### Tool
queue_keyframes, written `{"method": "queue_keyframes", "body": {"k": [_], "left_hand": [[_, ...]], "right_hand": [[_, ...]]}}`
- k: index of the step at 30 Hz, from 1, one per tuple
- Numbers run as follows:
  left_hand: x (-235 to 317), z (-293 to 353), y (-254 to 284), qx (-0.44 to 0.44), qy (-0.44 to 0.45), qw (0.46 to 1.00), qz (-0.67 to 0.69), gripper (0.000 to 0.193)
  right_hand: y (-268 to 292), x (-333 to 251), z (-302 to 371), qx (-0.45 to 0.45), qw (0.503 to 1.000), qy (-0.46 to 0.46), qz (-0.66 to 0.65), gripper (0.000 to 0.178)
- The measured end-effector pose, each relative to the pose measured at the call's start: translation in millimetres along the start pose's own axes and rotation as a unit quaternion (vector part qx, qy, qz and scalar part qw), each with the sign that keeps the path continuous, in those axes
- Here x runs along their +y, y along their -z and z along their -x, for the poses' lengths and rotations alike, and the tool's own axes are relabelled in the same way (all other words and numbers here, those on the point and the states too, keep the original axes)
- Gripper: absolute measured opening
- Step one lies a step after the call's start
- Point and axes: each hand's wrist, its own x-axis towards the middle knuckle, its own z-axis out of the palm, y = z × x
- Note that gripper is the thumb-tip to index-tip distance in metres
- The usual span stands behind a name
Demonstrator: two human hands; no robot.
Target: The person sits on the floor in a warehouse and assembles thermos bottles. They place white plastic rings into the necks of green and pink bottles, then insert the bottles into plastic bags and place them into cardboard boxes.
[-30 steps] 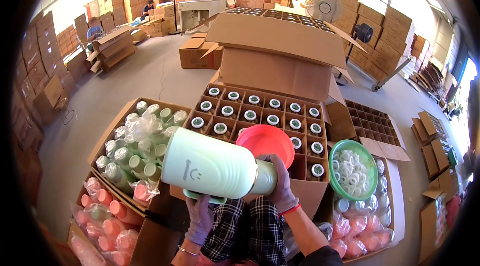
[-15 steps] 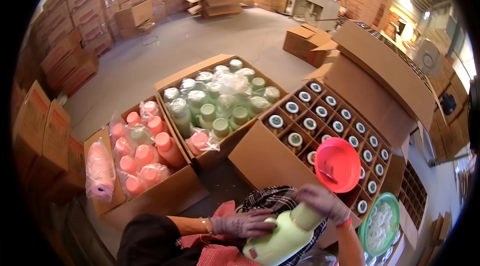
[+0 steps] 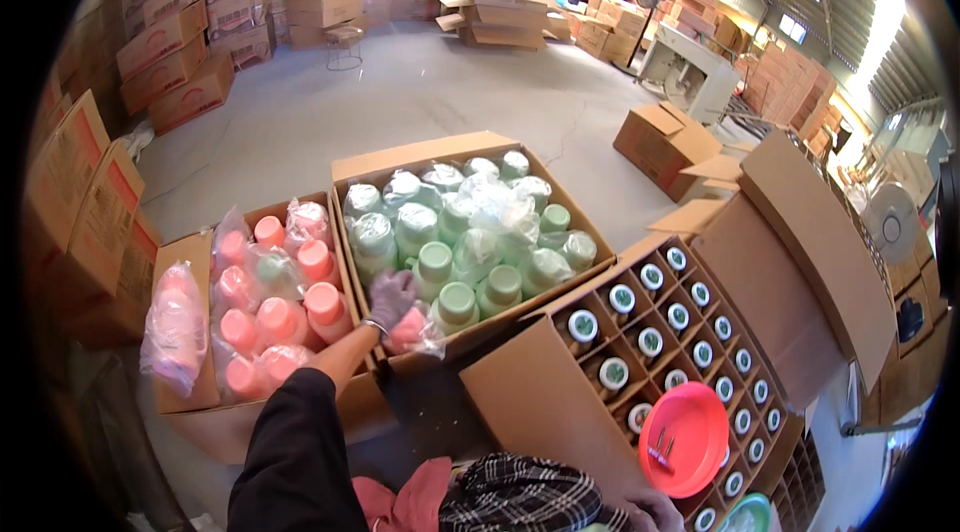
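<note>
**Left hand reaching into the bottle cartons, right hand low at the picture edge**

The warehouse floor (image 3: pixel 420 112) is the biggest thing here, grey concrete w/ stacked brown boxes (image 3: pixel 170 42) along the walls, and other people work far at the back.

Nearer, three open cartons stand side by side in front of the person. The divided carton (image 3: pixel 690 332) on the right has cardboard cells, each cell w/ one bottle standing upright, cap up; I think the cells are there so the bottles do not knock each other. Its flaps are folded out, so the top stays free. The middle carton (image 3: pixel 470 232) holds green bottles (image 3: pixel 435 262), many in thin plastic bags, loosely packed. The left carton (image 3: pixel 260 322) holds pink bottles (image 3: pixel 325 307), also bagged.

A red bowl (image 3: pixel 685 437) rests on top of the divided carton, approx. at the near corner, w/ a few small pieces inside; too small to tell what.

The left hand (image 3: pixel 392 300), in a grey glove, is stretched over the wall between the pink and green cartons. Its fingers are closed on a pink bagged bottle (image 3: pixel 410 330), which is right at that wall, near the green ones.

The right hand (image 3: pixel 650 510) shows only partly at the lower edge, beside the plaid cloth (image 3: pixel 520 502); if it is open or closed I cannot tell.
</note>
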Motion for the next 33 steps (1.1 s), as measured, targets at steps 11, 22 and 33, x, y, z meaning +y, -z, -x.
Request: {"method": "queue_keyframes", "body": {"k": [11, 22, 33], "left_hand": [[-98, -99, -22, -0.249, 0.197, 0.918, -0.238, 0.046], [217, 55, 142, -0.424, -0.138, 0.724, 0.526, 0.027], [275, 64, 158, -0.334, -0.292, 0.769, 0.460, 0.049]], "right_hand": [[17, 88, -12, 0.079, 0.925, 0.177, 0.326, 0.031], [-24, -5, -96, 0.091, 0.915, 0.304, 0.250, 0.069], [69, -18, -61, 0.073, 0.889, 0.015, -0.452, 0.022]]}}
